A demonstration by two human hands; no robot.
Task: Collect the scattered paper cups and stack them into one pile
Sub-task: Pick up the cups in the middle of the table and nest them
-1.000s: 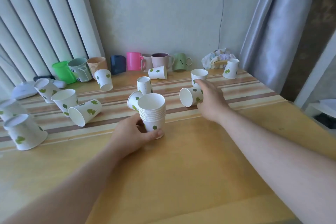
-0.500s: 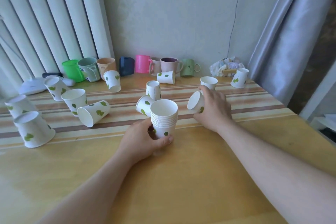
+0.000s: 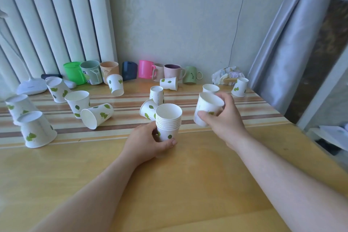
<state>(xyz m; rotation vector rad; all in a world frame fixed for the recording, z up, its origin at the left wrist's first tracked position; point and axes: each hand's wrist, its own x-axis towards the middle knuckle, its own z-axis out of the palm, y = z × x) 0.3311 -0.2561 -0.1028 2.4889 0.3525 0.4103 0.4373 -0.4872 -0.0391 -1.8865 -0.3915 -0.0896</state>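
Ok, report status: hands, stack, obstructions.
Left hand grips stack on table. Right hand holds one cup beside it, off the table. Stack mouth clear.

Loose paper cups (image 3: 98, 115): twelve. Nested stack of paper cups (image 3: 168, 121): one. Coloured mugs (image 3: 146, 69) along wall: eight. Hands (image 3: 145, 142): two.

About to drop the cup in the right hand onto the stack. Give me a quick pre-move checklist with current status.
1. Right hand grip on the loose cup: ok, cup lifted.
2. Loose cup mouth-up: ok, slightly tilted.
3. Left hand steadying the stack: ok, held near its base.
4. Stack's top mouth empty: ok.
5. Cup lined up over the stack: not ok, off to its right.
6. Stack base flat on the table: cannot tell, hand hides it.
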